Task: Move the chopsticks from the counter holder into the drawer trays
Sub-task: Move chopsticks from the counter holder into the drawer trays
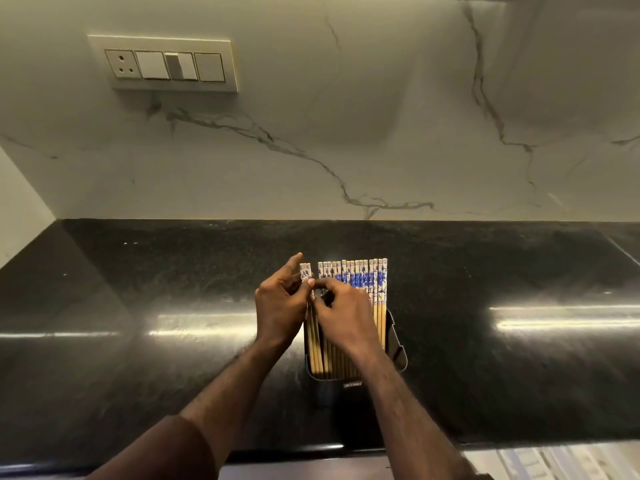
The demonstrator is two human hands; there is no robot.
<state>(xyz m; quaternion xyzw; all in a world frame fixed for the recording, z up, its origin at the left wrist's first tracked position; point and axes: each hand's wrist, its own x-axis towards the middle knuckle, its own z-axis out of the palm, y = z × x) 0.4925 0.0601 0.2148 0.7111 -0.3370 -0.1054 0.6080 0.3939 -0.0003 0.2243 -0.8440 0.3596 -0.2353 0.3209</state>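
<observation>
1. While the chopsticks stand upright in a row in the black holder on the counter, both hands work at the row's left end. Tops are blue-and-white patterned, shafts bamboo-coloured.
2. One or two sticks at the far left stand slightly apart from the rest of the row, with a narrow gap between.
3. Left hand: forearm comes up from lower left, brown sleeve at the elbow end. Index finger points up past the stick tops; thumb and remaining fingers curl against the separated left sticks. Looks like a pinch on them, but the contact is partly hidden by the fingers.
4. Right hand: forearm comes up from lower right and crosses in front of the holder, covering the middle of the row. Fingers curled, thumb and fingertip meeting at the gap next to the left hand's thumb. Cannot tell whether it actually grips a stick.
5. The two hands touch or nearly touch at the thumbs.
6. Holder sits near the counter's front edge, roughly centre. A small label shows on its front face, unreadable.
7. Counter is glossy black stone with light reflections either side of the holder.
8. Behind: pale marble-veined backsplash, switch plate with socket at upper left.
9. Bottom right: blurred pale surface below the counter edge; can't identify.
</observation>
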